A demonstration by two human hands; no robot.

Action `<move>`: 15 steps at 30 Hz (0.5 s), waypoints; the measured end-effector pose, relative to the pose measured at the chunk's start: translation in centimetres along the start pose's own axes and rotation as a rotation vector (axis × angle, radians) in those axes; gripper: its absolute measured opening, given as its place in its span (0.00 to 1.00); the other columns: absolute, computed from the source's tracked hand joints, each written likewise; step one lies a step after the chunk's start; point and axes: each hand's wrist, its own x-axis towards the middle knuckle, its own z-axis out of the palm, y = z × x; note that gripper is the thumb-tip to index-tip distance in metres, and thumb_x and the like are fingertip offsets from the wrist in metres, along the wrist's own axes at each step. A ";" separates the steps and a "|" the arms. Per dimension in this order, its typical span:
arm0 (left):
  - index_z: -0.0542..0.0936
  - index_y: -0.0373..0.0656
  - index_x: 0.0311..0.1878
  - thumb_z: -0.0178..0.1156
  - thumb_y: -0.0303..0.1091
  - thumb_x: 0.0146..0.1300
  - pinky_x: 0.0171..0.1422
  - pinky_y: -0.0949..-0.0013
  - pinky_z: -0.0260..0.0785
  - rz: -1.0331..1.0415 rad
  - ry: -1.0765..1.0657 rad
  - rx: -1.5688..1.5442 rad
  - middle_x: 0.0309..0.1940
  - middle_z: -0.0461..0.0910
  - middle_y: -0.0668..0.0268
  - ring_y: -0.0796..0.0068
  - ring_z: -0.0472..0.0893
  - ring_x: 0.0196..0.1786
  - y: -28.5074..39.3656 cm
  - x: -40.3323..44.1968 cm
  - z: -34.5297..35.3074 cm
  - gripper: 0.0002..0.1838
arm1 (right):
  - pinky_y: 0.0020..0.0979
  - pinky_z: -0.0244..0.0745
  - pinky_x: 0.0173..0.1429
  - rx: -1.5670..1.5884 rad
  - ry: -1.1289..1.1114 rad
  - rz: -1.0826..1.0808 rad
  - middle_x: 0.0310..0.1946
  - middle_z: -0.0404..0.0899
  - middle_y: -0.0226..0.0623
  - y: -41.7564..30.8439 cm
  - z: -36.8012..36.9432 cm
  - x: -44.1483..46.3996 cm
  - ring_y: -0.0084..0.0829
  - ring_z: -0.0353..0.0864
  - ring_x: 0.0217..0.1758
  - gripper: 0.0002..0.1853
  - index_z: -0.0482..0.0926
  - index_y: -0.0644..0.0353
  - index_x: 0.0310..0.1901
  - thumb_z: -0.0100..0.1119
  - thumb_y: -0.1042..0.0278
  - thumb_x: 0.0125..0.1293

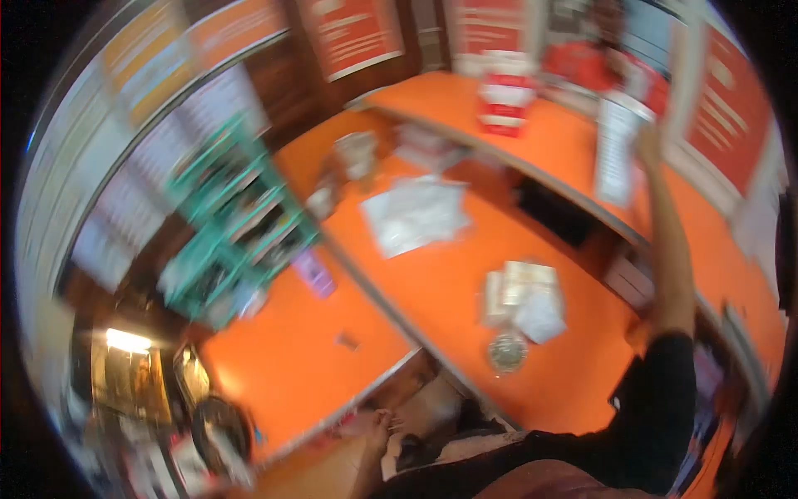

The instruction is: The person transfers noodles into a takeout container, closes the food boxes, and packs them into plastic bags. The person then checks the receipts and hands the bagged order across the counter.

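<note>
The picture is smeared by motion. My right hand (pixel 647 143), on its outstretched arm, is at the right edge of a long white printed item (pixel 615 150) over the raised orange counter (pixel 565 158); its fingers are too blurred to show whether they grip it. Low in the view, my left hand (pixel 382 426) is beside the front edge of the lower orange desk (pixel 307 374), with its fingers blurred and no held object discernible. On the lower desk lie pale packets (pixel 532 287), a white packet (pixel 540 318) and a round, greenish, glassy item (pixel 508 353).
Another person in red (pixel 582 62) is beyond the counter, near a red-and-white box (pixel 505 100). White sheets or bags (pixel 416 214) lie on the desk. Green stacked trays (pixel 241 208) and a purple item (pixel 313 273) stand at the left.
</note>
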 end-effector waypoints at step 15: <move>0.79 0.42 0.59 0.66 0.48 0.66 0.43 0.62 0.77 -0.077 0.724 -0.278 0.45 0.83 0.64 0.68 0.82 0.43 -18.4 -33.4 -25.6 0.25 | 0.35 0.82 0.52 0.563 -2.490 0.158 0.49 0.80 0.36 -35.9 -6.9 -70.8 0.31 0.84 0.48 0.17 0.73 0.57 0.60 0.57 0.58 0.77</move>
